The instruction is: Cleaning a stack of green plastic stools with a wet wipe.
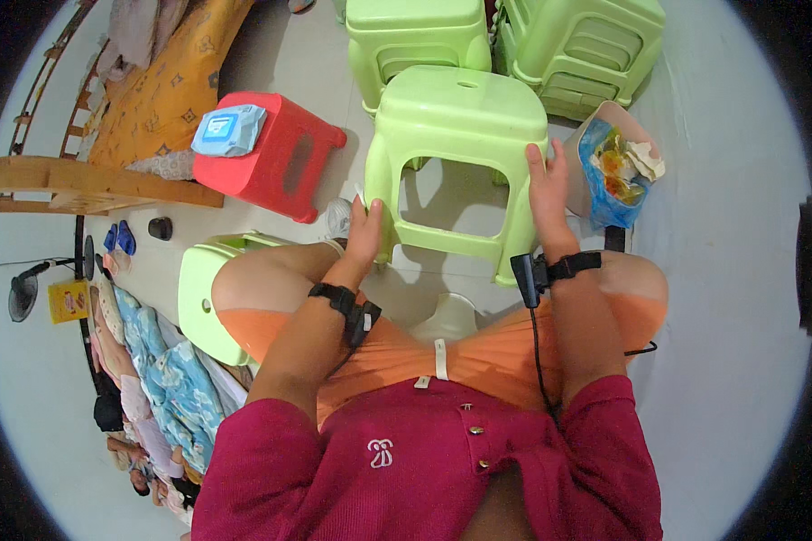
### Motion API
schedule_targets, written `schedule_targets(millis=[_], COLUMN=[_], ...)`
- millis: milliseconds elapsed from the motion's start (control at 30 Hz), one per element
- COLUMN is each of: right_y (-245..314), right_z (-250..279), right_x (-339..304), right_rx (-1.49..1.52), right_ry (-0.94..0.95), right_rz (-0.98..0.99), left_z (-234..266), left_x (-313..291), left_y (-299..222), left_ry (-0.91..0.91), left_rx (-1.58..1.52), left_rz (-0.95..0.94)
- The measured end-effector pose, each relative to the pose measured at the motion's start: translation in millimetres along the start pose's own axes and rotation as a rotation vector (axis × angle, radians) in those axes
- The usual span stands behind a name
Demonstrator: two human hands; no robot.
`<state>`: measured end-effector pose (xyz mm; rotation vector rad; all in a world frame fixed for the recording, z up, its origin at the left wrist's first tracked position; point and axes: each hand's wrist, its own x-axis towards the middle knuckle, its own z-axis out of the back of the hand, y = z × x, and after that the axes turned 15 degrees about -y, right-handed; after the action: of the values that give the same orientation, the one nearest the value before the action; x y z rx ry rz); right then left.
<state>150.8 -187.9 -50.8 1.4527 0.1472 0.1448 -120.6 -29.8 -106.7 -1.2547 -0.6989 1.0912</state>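
A light green plastic stool (460, 113) stands upright in front of me, tilted slightly, with its open side frame facing me. My left hand (364, 234) is closed on its left leg, and a small white bit shows at the fingertips, too small to name. My right hand (550, 185) presses along the right leg, thumb and fingers around its outer edge. Some fingers of both hands are hidden. Beyond the stool are stacked green stools (415, 32), with another stack (582, 45) to the right.
A red stool (311, 171) at the left carries a blue wipes pack (229, 131). Right of my right hand stands a bin (579, 185) with a blue bag and scraps. Another green stool (209, 311) is by my left leg. A bed with bedding (162, 361) lies far left.
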Motion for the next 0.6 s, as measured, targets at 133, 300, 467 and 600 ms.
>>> schedule_targets(millis=[133, 300, 467, 600], right_y=[9.6, 4.9, 10.0, 6.0], right_z=[5.2, 18.8, 29.0, 22.2], right_x=[-17.1, -8.3, 3.7, 13.7], right_rx=[-0.475, -0.499, -0.509, -0.515], right_ry=[0.022, 0.018, 0.080, 0.073], right_rz=[0.284, 0.451, 0.425, 0.452], left_z=[2.5, -0.4, -6.0, -18.9], left_x=[10.1, 8.4, -18.4, -6.4], left_y=[11.8, 13.5, -50.3, -71.1], left_ry=[-0.006, 0.107, 0.137, 0.019], left_rx=[0.069, 0.018, 0.110, 0.111], left_rz=[0.086, 0.029, -0.082, -0.412])
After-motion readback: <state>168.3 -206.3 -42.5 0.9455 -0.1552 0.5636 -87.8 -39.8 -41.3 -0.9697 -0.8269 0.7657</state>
